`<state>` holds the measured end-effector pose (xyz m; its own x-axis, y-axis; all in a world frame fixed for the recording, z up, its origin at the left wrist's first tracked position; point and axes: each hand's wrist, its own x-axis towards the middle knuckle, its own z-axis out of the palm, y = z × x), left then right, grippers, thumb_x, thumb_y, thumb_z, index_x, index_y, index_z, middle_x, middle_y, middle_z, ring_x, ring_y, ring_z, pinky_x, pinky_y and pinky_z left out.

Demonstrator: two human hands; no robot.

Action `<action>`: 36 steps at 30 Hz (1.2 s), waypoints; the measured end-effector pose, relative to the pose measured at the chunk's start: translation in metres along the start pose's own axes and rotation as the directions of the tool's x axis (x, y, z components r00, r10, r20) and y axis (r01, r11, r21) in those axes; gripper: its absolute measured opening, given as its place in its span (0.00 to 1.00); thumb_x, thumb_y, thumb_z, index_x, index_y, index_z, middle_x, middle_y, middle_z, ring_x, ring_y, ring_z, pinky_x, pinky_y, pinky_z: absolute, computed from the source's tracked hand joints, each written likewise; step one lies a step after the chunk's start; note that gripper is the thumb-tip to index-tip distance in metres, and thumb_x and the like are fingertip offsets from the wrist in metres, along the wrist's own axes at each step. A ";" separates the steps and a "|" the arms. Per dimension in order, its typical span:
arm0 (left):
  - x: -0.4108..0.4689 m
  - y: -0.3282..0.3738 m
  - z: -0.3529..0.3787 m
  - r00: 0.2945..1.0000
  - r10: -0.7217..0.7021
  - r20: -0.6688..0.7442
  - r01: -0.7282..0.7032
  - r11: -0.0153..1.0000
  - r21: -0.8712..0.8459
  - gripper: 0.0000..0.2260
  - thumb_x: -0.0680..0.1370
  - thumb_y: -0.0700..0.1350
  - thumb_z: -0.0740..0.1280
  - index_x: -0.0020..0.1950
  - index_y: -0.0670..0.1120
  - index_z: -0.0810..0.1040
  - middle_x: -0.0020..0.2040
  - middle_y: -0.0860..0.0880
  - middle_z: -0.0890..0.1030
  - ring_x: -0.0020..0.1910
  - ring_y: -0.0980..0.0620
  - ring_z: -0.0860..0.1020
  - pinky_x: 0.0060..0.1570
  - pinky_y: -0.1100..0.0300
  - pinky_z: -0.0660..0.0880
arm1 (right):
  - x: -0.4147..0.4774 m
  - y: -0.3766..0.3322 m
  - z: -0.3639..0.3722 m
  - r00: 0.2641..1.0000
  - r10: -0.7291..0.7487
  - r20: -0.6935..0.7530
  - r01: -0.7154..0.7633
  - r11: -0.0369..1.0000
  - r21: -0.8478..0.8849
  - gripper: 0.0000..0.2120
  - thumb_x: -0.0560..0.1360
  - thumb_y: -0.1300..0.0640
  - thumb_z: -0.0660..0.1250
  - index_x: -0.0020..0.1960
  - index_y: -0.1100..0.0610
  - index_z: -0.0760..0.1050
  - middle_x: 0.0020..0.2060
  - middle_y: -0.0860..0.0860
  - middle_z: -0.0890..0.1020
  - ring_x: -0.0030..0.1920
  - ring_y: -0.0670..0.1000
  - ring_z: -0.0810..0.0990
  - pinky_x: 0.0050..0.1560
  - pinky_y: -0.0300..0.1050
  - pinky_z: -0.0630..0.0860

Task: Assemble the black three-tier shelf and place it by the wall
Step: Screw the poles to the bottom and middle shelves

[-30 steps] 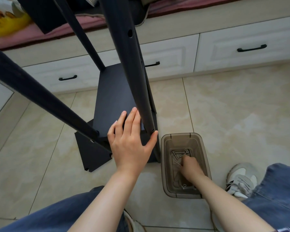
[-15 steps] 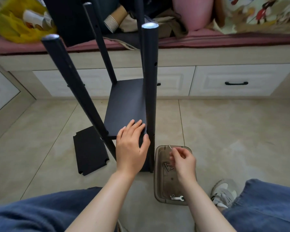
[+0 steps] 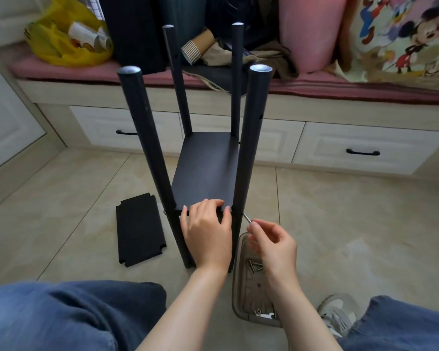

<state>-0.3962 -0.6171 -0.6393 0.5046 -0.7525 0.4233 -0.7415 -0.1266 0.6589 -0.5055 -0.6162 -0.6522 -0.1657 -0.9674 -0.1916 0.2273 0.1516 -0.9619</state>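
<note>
Head view: left hand (image 3: 208, 231) grips shelf board (image 3: 208, 171), right hand (image 3: 274, 243) pinches screw (image 3: 246, 217) at post (image 3: 251, 148); board slip risks misaligned hole.

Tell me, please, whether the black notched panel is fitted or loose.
Loose: the black notched panel lies on the tiled floor, beside the black frame.

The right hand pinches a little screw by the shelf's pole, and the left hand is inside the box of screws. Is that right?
Not quite. In the head view the left hand is not inside the box of screws; it grips the front edge of the shelf board. The right hand does pinch a little screw by the shelf's pole.
</note>
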 end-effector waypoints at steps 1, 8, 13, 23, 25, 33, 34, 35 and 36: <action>0.000 0.000 0.001 1.000 0.001 -0.010 -0.001 1.000 -0.001 0.05 0.77 0.44 0.74 0.52 0.45 0.85 0.49 0.48 0.85 0.54 0.46 0.81 0.72 0.42 0.67 | 0.000 0.001 0.000 1.000 0.001 0.001 -0.001 1.000 -0.002 0.02 0.76 0.62 0.71 0.47 0.57 0.83 0.37 0.52 0.86 0.37 0.47 0.84 0.37 0.35 0.78; -0.012 -0.004 0.002 0.983 -0.103 -0.151 0.082 0.987 -0.141 0.07 0.75 0.44 0.76 0.47 0.48 0.79 0.44 0.54 0.80 0.48 0.49 0.77 0.53 0.51 0.75 | 0.000 0.008 0.000 0.999 0.032 0.006 -0.032 0.999 -0.016 0.02 0.76 0.61 0.73 0.47 0.56 0.83 0.38 0.53 0.86 0.39 0.49 0.85 0.36 0.35 0.78; -0.016 -0.005 0.010 0.827 -0.509 0.239 0.556 0.677 -0.482 0.09 0.76 0.52 0.74 0.45 0.50 0.77 0.43 0.54 0.81 0.43 0.57 0.80 0.41 0.67 0.73 | -0.002 0.011 0.001 0.998 0.063 0.018 -0.063 0.998 0.002 0.01 0.76 0.61 0.72 0.47 0.56 0.83 0.39 0.53 0.86 0.40 0.50 0.84 0.39 0.37 0.79; 0.001 -0.006 0.019 0.632 -0.447 0.633 0.713 0.017 -0.701 0.08 0.80 0.41 0.70 0.59 0.42 0.81 0.47 0.48 0.87 0.48 0.51 0.86 0.42 0.65 0.81 | 0.001 0.004 -0.002 0.996 0.064 0.058 -0.063 0.998 -0.004 0.03 0.75 0.61 0.73 0.48 0.56 0.83 0.39 0.53 0.87 0.40 0.49 0.86 0.40 0.37 0.80; 0.002 -0.005 0.022 0.626 -0.432 0.649 0.715 -0.014 -0.699 0.07 0.80 0.40 0.69 0.57 0.41 0.81 0.45 0.47 0.87 0.47 0.50 0.86 0.43 0.63 0.81 | 0.003 0.003 -0.004 0.996 0.066 0.063 -0.066 0.998 -0.007 0.04 0.74 0.61 0.74 0.49 0.57 0.83 0.39 0.53 0.87 0.41 0.50 0.86 0.40 0.37 0.80; 0.005 -0.010 0.030 0.609 -0.389 0.691 0.754 0.017 -0.656 0.11 0.78 0.44 0.73 0.57 0.41 0.83 0.51 0.43 0.87 0.53 0.45 0.85 0.50 0.57 0.81 | 0.010 0.001 -0.009 0.995 0.054 0.078 -0.051 0.998 -0.034 0.05 0.73 0.63 0.75 0.48 0.56 0.84 0.40 0.53 0.87 0.43 0.51 0.87 0.41 0.36 0.80; 0.005 -0.011 0.031 0.608 -0.394 0.690 0.758 0.030 -0.651 0.10 0.78 0.44 0.73 0.57 0.41 0.83 0.51 0.43 0.87 0.52 0.46 0.85 0.50 0.56 0.80 | 0.011 0.002 -0.010 0.995 0.057 0.085 -0.054 0.998 -0.037 0.05 0.73 0.63 0.75 0.48 0.56 0.84 0.40 0.53 0.87 0.43 0.51 0.87 0.41 0.36 0.80; 0.005 -0.011 0.032 0.606 -0.407 0.684 0.761 0.045 -0.647 0.10 0.78 0.45 0.73 0.56 0.41 0.83 0.50 0.43 0.87 0.51 0.46 0.85 0.49 0.56 0.80 | 0.012 0.002 -0.010 0.994 0.058 0.093 -0.054 0.998 -0.039 0.05 0.73 0.63 0.75 0.47 0.56 0.84 0.40 0.54 0.87 0.43 0.51 0.87 0.41 0.36 0.80; 0.005 -0.012 0.033 0.605 -0.425 0.674 0.761 0.059 -0.646 0.10 0.78 0.45 0.73 0.55 0.40 0.83 0.49 0.43 0.87 0.49 0.46 0.85 0.47 0.57 0.80 | 0.012 0.002 -0.010 0.993 0.056 0.102 -0.052 0.998 -0.044 0.04 0.73 0.63 0.75 0.47 0.56 0.85 0.40 0.54 0.87 0.43 0.51 0.87 0.41 0.36 0.80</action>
<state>-0.3998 -0.6408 -0.6659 0.3225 -0.8364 -0.4432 0.6260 -0.1627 0.7627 -0.5173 -0.6256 -0.6581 -0.0544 -0.9730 -0.2243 0.1930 0.2101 -0.9584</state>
